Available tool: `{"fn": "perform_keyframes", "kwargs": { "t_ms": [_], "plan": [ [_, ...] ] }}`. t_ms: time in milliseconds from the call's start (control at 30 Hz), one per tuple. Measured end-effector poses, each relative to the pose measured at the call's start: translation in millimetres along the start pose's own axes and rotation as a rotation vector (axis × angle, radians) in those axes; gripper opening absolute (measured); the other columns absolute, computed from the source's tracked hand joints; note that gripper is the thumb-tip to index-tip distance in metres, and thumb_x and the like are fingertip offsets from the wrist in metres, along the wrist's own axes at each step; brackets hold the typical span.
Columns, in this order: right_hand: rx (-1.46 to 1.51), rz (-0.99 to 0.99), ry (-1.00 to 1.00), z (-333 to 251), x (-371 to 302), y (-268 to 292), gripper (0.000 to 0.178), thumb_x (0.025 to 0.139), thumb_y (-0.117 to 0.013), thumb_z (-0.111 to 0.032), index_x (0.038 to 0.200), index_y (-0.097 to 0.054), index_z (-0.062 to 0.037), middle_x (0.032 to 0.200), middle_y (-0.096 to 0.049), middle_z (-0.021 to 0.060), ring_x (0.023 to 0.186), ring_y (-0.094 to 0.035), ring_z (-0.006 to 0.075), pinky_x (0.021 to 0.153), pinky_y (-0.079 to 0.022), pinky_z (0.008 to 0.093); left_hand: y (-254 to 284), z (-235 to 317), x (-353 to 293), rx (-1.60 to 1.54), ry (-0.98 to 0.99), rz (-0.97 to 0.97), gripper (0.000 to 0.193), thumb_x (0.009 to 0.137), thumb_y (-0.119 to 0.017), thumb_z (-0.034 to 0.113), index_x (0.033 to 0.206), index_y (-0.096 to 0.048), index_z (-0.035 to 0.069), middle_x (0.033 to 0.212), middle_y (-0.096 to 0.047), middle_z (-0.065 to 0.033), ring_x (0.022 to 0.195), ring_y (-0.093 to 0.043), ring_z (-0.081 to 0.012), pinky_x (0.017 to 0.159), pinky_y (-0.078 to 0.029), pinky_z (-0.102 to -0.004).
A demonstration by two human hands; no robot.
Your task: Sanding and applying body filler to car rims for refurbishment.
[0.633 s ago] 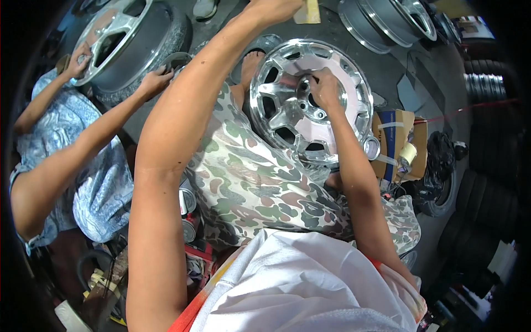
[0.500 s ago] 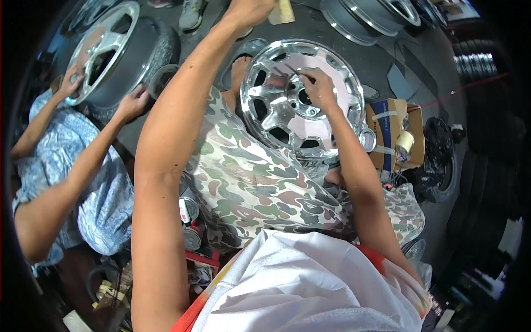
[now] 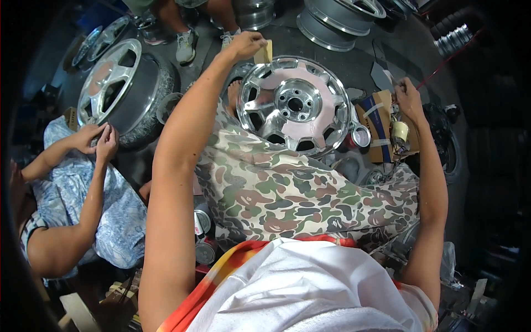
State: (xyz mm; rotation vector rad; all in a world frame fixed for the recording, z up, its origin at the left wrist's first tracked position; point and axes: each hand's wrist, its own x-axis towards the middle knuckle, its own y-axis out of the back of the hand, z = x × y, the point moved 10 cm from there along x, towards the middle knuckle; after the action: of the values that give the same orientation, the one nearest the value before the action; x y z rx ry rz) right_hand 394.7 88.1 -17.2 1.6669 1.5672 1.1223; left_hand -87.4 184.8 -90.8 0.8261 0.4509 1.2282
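A shiny chrome wheel rim [image 3: 296, 119] with patches of pinkish filler on its face rests in front of my legs. Beyond its far left edge, my left hand [image 3: 247, 46] pinches a small flat yellow piece [image 3: 264, 52]; its material is unclear. Off to the right of the rim, my right hand [image 3: 409, 99] is raised above an opened cardboard box [image 3: 378, 124]. Its fingers are closed on a thin, pale, blade-like strip [image 3: 390, 78], too small to name surely.
At the left, a co-worker's hands [image 3: 102, 138] meet beside a tyred wheel [image 3: 110, 83]. An open can [image 3: 360, 136] stands by the box, which holds a yellowish roll [image 3: 399, 131]. More rims [image 3: 332, 27] lie at the back; another person's shoes [image 3: 187, 46] are beyond.
My right hand has left the rim's centre and moved right to above the box. My left hand still holds the yellow piece. The co-worker's hands have come together.
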Motion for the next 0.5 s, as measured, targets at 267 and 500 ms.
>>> {"fn": "perform_keyframes", "kwargs": {
  "t_ms": [267,500],
  "plan": [
    [0.625,-0.240,-0.608,149.3,-79.6,-169.4,0.014,0.101,-0.048,-0.015,0.106,-0.050,-0.0028,0.084,-0.062,0.0105,0.065,-0.060,0.0185,0.059,-0.051,0.0301,-48.8,-34.6,-14.1,0.049,0.047,-0.214,0.031,0.098,-0.062,0.030,0.107,-0.071,0.002,0.086,-0.069,-0.0107,0.082,-0.063,-0.0186,0.075,-0.051,-0.0375],
    [0.858,-0.323,-1.058,133.9,-163.0,-238.0,0.029,0.096,-0.042,-0.027,0.112,-0.051,-0.0040,0.104,-0.060,0.0121,0.098,-0.063,0.0287,0.085,-0.054,0.0418,-86.9,-127.4,-56.4,-0.098,0.666,-0.421,0.034,0.096,-0.064,0.041,0.115,-0.072,0.014,0.086,-0.061,0.0000,0.074,-0.053,-0.0147,0.062,-0.043,-0.0346]
  ]
}}
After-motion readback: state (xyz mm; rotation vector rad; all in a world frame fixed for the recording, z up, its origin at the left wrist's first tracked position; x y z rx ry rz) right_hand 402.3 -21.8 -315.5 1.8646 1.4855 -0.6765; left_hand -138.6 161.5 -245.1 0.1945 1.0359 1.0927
